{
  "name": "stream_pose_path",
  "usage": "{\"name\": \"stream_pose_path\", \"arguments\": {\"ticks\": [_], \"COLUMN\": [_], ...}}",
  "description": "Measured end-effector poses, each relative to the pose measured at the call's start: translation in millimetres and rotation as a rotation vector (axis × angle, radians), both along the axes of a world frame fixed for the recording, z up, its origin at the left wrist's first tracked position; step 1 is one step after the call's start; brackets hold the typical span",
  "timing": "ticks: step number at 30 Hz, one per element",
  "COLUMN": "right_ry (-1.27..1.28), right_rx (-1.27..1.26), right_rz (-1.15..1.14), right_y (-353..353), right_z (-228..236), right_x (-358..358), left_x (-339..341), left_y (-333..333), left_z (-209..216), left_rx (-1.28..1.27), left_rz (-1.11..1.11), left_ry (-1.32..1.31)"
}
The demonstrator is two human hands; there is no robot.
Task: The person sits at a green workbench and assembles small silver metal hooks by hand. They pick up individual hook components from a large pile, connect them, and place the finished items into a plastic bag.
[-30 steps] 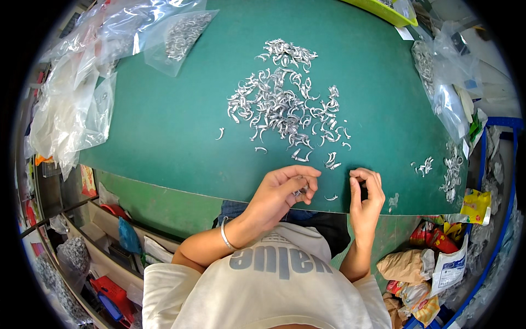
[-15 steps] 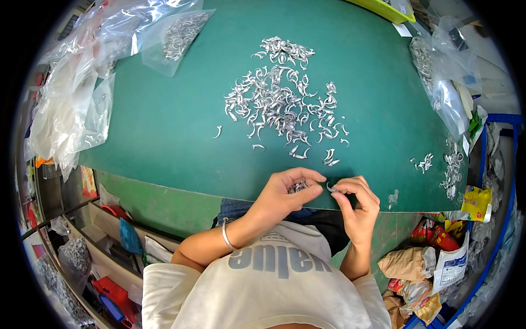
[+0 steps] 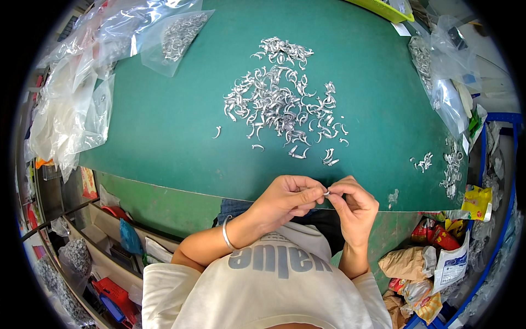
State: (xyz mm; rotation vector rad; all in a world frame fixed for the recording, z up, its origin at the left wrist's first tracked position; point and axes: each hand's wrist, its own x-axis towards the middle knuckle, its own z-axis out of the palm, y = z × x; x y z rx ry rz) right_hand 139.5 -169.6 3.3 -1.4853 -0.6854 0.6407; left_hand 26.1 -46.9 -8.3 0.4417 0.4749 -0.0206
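Close to the table's front edge, my left hand [image 3: 287,198] and my right hand [image 3: 355,205] meet fingertip to fingertip. Between their pinched thumbs and forefingers shows a small silver curved metal piece [image 3: 327,193], mostly covered by the fingers. My left palm is curled closed, so what lies inside is hidden now. Beyond my hands a loose heap of similar curved metal pieces [image 3: 279,104] spreads over the green table [image 3: 181,126]. A smaller pile [image 3: 285,50] lies just behind it, and a few strays [image 3: 330,158] lie nearer to me.
Clear plastic bags [image 3: 71,115] cover the table's left side, one bag of metal pieces [image 3: 183,35] among them. More pieces [image 3: 452,170] lie at the right edge, below another bag [image 3: 422,60]. A yellow-green tray [image 3: 383,10] stands at the back right. Paper bags [image 3: 408,263] sit lower right.
My hands have come together at the fingertips around the curved piece that my right hand held. My left hand has turned and closed, hiding the metal pieces that showed in its palm.
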Motion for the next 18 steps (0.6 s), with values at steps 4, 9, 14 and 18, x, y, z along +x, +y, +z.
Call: {"name": "stream_pose_path", "arguments": {"ticks": [4, 9, 14, 18], "right_ry": [-0.041, -0.374, -0.753, -0.693], "right_rx": [0.010, -0.229, -0.391, -0.331], "right_rz": [0.065, -0.195, -0.128, -0.106], "right_y": [1.6, 8.9, 17.5, 17.8], "right_z": [-3.0, -13.8, -26.2, -22.2], "right_x": [4.1, 21.0, 30.1, 29.0], "left_x": [0.1, 3.4, 5.6, 2.9], "left_y": [2.2, 5.3, 4.7, 1.0], "left_z": [-4.9, 1.9, 7.1, 0.0], "left_rx": [-0.107, -0.183, -0.041, 0.116], "left_rz": [-0.041, 0.009, 0.031, 0.082], "left_ry": [-0.042, -0.041, -0.006, -0.016]}}
